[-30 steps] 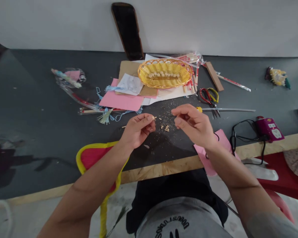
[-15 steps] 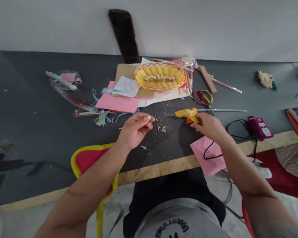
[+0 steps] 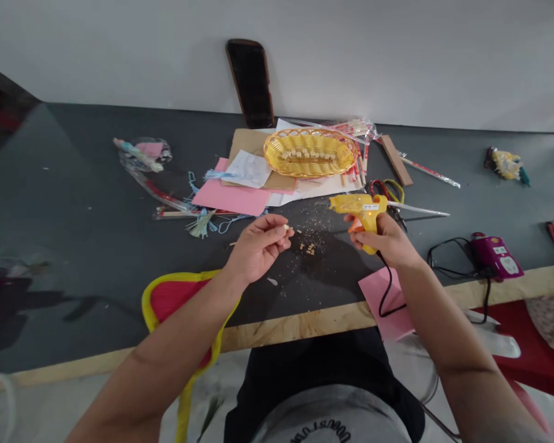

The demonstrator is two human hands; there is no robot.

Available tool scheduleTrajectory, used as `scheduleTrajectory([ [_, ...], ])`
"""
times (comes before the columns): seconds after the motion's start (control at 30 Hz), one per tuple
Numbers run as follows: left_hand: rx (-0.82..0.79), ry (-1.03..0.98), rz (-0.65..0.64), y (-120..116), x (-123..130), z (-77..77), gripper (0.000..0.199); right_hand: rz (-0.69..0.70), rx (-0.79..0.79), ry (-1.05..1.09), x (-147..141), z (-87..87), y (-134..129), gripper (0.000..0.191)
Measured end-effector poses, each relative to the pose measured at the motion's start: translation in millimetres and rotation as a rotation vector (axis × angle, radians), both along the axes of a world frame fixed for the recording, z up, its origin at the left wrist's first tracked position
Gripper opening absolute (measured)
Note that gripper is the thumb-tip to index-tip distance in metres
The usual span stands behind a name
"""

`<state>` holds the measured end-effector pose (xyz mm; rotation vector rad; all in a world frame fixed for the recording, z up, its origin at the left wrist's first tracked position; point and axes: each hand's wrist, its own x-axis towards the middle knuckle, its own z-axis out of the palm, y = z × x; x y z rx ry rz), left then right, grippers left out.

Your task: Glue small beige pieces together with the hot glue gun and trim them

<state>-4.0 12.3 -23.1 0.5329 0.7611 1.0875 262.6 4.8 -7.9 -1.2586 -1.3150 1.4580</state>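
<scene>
Between thumb and fingertips, my left hand (image 3: 261, 247) pinches a small pale piece (image 3: 285, 228), too small to make out fully. My right hand (image 3: 388, 239) is wrapped round the handle of a yellow hot glue gun (image 3: 359, 206), raised off the table with its nozzle facing left. A glue stick (image 3: 420, 209) pokes out of the gun's back, and a black cord hangs from its handle. Several tiny wooden pieces (image 3: 308, 248) lie on the dark table between my hands, among scattered crumbs. Behind them, a yellow woven basket (image 3: 311, 171) holds a row of small pale pieces.
Pink paper (image 3: 231, 195), tassels (image 3: 202, 224) and wrapped sticks surround the basket. Scissors (image 3: 397, 189) lie behind the glue gun. A phone (image 3: 252, 83) leans on the wall. To the right sits a purple power box (image 3: 495, 257); pink paper (image 3: 388, 301) overhangs the wooden table edge (image 3: 300, 323).
My right hand has closed round the glue gun's handle and lifted it off the table. My left hand keeps its pinch on the small piece. The camera view has shifted a little.
</scene>
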Motion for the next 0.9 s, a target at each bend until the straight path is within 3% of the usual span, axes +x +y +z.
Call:
scheduleTrajectory([
  [0.1,0.007,-0.023,-0.027,0,-2,-2.1,0.023,0.066,0.024,0.168,-9,-7.6,-4,0.036],
  [0.3,0.004,-0.019,-0.040,-1,-1,-5.5,0.025,0.144,0.076,0.196,-12,-21.1,-14,0.036],
  [0.9,-0.024,-0.014,-0.072,-2,-1,-9.5,0.025,0.292,0.139,0.144,-17,-17.3,-18,0.036],
])
